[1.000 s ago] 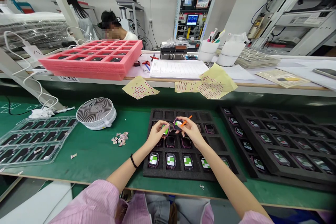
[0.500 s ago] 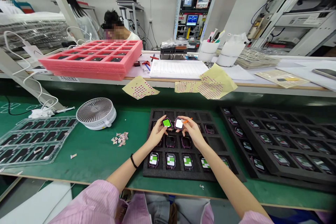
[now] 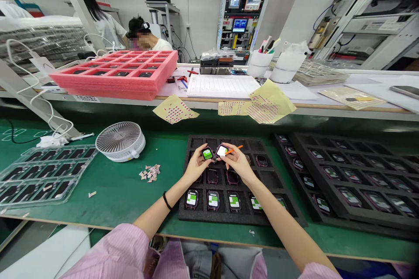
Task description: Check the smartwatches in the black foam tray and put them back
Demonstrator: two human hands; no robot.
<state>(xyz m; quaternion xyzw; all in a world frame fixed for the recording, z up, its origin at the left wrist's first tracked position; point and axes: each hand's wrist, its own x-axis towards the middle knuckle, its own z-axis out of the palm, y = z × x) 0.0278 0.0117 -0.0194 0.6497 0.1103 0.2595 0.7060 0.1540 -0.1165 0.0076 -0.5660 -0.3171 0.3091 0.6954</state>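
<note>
My left hand [image 3: 196, 165] grips a smartwatch [image 3: 207, 154] without a strap, its screen showing green and white. Close beside it, a second smartwatch [image 3: 221, 151] with a plain white screen is held in my right hand [image 3: 238, 163]. An orange stick-like tool [image 3: 234, 149] pokes out between the right fingers; its tip is too small to make out. Both hands are over a black foam tray [image 3: 275, 179]. In the tray's front row lie several watches with lit screens, one being a watch [image 3: 213, 200] with a white and green display. Dark-screened watches [image 3: 232, 177] fill slots behind them.
More black foam trays [image 3: 330, 202] with watches are stacked at right. A round grey fan [image 3: 120, 139], small paper scraps [image 3: 149, 173] and a clear plastic tray [image 3: 70, 183] stand left. Pink foam trays [image 3: 131, 89] rest on the shelf, beyond which two people sit.
The left watch's screen has gone from all green to green and white. The right watch has tilted slightly, and the orange tool shows more beyond the right fingers.
</note>
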